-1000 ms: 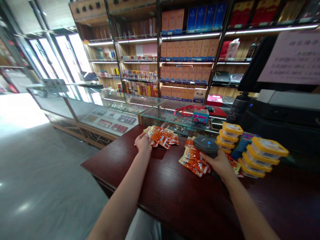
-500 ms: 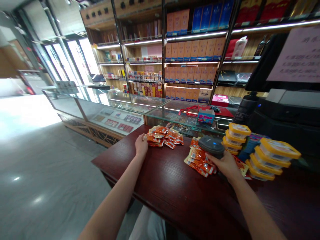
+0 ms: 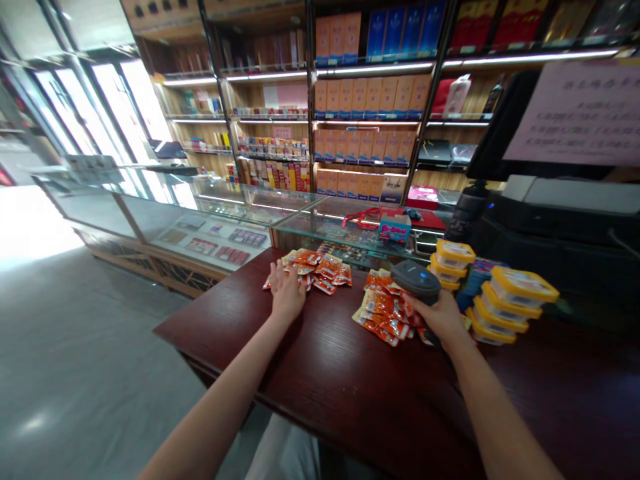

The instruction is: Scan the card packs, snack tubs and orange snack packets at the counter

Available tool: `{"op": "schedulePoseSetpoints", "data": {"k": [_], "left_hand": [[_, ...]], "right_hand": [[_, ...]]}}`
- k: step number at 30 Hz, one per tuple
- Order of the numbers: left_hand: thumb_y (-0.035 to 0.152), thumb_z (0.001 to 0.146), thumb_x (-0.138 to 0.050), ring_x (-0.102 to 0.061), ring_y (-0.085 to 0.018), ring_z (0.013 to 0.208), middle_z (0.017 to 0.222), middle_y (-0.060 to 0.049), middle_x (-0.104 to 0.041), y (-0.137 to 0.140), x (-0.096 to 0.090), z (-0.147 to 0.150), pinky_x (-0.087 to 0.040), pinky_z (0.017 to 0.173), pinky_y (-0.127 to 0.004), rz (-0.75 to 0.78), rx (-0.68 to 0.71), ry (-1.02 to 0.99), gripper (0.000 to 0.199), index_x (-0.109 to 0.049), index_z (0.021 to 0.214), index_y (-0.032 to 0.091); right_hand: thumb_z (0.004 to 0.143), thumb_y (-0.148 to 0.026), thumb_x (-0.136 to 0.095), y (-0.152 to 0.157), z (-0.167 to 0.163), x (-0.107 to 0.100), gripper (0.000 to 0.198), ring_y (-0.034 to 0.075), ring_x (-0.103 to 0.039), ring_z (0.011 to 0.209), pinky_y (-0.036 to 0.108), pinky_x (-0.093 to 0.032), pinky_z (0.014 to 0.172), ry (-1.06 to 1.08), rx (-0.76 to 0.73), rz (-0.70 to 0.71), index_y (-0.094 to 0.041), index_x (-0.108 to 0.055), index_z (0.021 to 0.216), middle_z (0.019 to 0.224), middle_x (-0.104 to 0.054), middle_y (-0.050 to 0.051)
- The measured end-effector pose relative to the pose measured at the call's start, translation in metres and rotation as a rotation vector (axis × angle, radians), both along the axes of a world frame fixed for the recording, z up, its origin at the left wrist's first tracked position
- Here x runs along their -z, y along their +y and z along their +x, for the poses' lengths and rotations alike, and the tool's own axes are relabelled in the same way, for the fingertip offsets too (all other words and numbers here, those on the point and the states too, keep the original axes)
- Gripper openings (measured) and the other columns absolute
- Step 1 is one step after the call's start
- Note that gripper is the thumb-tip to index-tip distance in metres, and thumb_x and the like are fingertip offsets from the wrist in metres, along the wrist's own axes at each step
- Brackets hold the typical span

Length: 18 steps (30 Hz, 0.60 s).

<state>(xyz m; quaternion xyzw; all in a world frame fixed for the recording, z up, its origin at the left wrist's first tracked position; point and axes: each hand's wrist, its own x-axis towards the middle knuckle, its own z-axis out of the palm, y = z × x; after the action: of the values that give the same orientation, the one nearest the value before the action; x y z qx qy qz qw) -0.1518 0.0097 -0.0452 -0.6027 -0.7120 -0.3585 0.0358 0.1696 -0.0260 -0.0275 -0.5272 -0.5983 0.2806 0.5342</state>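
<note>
My left hand (image 3: 289, 291) is open, fingers spread at the near left side of a pile of orange snack packets (image 3: 330, 267). Whether its fingertips press on the packets I cannot tell. My right hand (image 3: 443, 317) is wrapped round the handle of a dark grey barcode scanner (image 3: 416, 279), which shows a small blue light. Beneath and left of the scanner lies a second heap of orange packets (image 3: 384, 308), partly hidden by the scanner and hand. Both piles rest on the dark red-brown wooden table (image 3: 320, 360).
Yellow-lidded plastic tubs stand in a short stack (image 3: 453, 257) and a nearer stack (image 3: 510, 300) at right. Behind them is a black machine with a screen (image 3: 505, 127). A glass display counter (image 3: 225, 200) borders the table's far side, bearing a small blue-pink box (image 3: 395, 230).
My left hand has gone from closed fingers at the left pile's edge to spread fingers. The scanner stays in my right hand and its blue light now shows. The whole view has shifted.
</note>
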Motion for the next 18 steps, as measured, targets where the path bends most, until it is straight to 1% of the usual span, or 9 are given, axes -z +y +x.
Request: {"op": "schedulePoseSetpoints", "data": {"k": [4,6,8,9,11,13,15,16,18], "left_hand": [[0.021,0.078,-0.058,-0.033,-0.033,0.135,0.139,-0.014,-0.045,0.009,-0.006,0.045,-0.025,0.112,-0.048,0.073,0.252,0.027,0.035,-0.062,0.113,0.020],[0.023,0.078,-0.059,-0.046,-0.032,0.121,0.124,-0.014,-0.056,0.015,-0.004,0.070,-0.034,0.106,-0.047,0.041,0.356,0.046,0.026,-0.067,0.102,0.020],[0.028,0.076,-0.061,-0.053,-0.031,0.108,0.104,-0.013,-0.062,0.020,0.002,0.093,-0.039,0.098,-0.046,-0.015,0.391,0.042,0.015,-0.069,0.086,0.019],[0.032,0.076,-0.062,-0.055,-0.031,0.103,0.095,-0.013,-0.063,0.022,0.007,0.102,-0.041,0.095,-0.046,-0.041,0.383,0.027,0.014,-0.068,0.077,0.019],[0.041,0.072,-0.066,-0.057,-0.031,0.096,0.080,-0.012,-0.062,0.026,0.016,0.116,-0.042,0.091,-0.046,-0.066,0.341,-0.037,0.026,-0.062,0.059,0.019],[0.045,0.064,-0.072,-0.059,-0.030,0.090,0.070,-0.010,-0.060,0.029,0.022,0.125,-0.045,0.085,-0.043,-0.058,0.293,-0.140,0.034,-0.055,0.048,0.020],[0.041,0.056,-0.077,-0.060,-0.027,0.080,0.060,-0.006,-0.057,0.030,0.025,0.128,-0.046,0.078,-0.038,-0.077,0.263,-0.246,0.036,-0.052,0.043,0.020],[0.039,0.056,-0.078,-0.060,-0.025,0.074,0.055,-0.004,-0.055,0.030,0.024,0.129,-0.047,0.073,-0.035,-0.113,0.266,-0.295,0.035,-0.051,0.043,0.020],[0.035,0.061,-0.074,-0.056,-0.019,0.060,0.047,0.000,-0.049,0.030,0.020,0.126,-0.046,0.064,-0.031,-0.210,0.328,-0.427,0.035,-0.048,0.043,0.019]], "right_hand": [[0.064,-0.054,-0.072,0.004,0.012,-0.005,0.039,0.015,-0.050,0.040,0.028,-0.042,0.040,0.056,0.045,-0.035,-0.018,-0.064,0.077,0.050,-0.060,0.000],[0.063,-0.053,-0.073,0.005,0.015,-0.006,0.038,0.015,-0.049,0.039,0.028,-0.042,0.040,0.088,0.073,-0.060,-0.018,-0.063,0.075,0.048,-0.058,-0.001],[0.063,-0.054,-0.072,0.006,0.017,-0.006,0.038,0.014,-0.048,0.038,0.028,-0.040,0.039,0.109,0.080,-0.095,-0.019,-0.061,0.071,0.046,-0.055,-0.002],[0.063,-0.055,-0.072,0.006,0.017,-0.006,0.038,0.014,-0.048,0.038,0.028,-0.040,0.039,0.112,0.079,-0.100,-0.019,-0.061,0.071,0.045,-0.055,-0.002],[0.063,-0.056,-0.072,0.006,0.016,-0.007,0.040,0.016,-0.051,0.040,0.029,-0.042,0.041,0.096,0.075,-0.072,-0.018,-0.064,0.074,0.046,-0.057,0.000],[0.064,-0.056,-0.071,0.005,0.016,-0.008,0.042,0.019,-0.056,0.046,0.031,-0.046,0.046,0.067,0.069,-0.025,-0.017,-0.067,0.081,0.049,-0.060,0.001],[0.065,-0.055,-0.070,0.004,0.015,-0.010,0.044,0.021,-0.059,0.051,0.033,-0.048,0.050,0.040,0.062,0.003,-0.016,-0.068,0.086,0.051,-0.062,0.002],[0.066,-0.054,-0.070,0.004,0.014,-0.011,0.044,0.021,-0.060,0.053,0.033,-0.048,0.052,0.030,0.061,0.008,-0.016,-0.068,0.088,0.053,-0.063,0.002],[0.066,-0.053,-0.070,0.003,0.012,-0.012,0.043,0.022,-0.061,0.055,0.034,-0.049,0.053,0.012,0.061,0.004,-0.017,-0.068,0.090,0.055,-0.064,0.003]]}}
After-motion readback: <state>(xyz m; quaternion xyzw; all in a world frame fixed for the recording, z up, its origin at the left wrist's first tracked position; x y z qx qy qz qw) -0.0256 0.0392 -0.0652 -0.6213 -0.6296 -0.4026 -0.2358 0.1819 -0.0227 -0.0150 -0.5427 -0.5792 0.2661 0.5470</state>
